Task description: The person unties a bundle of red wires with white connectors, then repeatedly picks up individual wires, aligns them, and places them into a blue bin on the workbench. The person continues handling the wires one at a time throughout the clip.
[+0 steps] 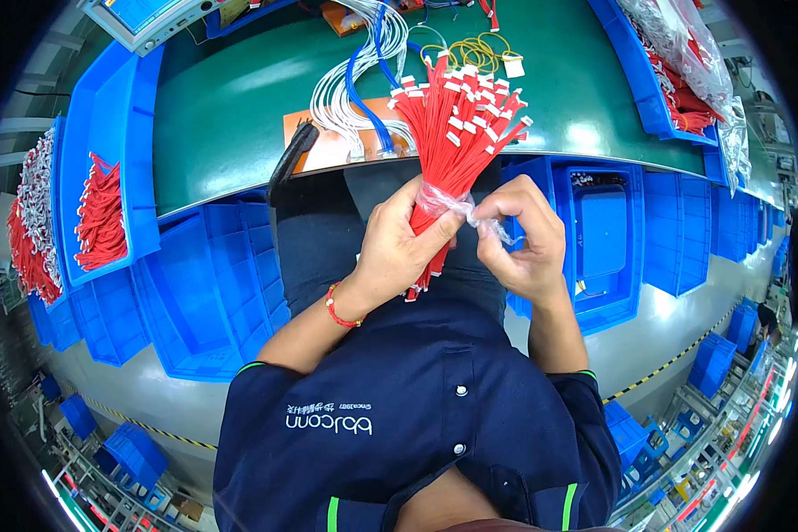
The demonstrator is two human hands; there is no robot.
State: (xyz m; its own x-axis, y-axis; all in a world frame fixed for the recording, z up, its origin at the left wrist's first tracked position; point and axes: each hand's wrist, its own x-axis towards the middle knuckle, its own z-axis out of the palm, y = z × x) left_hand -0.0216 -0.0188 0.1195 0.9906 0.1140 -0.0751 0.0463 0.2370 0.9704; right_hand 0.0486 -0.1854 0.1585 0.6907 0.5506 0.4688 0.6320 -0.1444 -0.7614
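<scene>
A thick bundle of red cables with white connectors fans out at its upper end, over the table's near edge. Clear plastic wrap circles the bundle at its middle. My left hand is closed around the bundle just below and beside the wrap, thumb across the front. My right hand pinches the twisted loose end of the wrap, to the right of the bundle. The lower cable ends show below my left hand.
On the green table lie white cables, a blue cable and yellow cables. Blue bins with red cables stand at left and right. More blue bins sit below the table edge. An instrument stands far left.
</scene>
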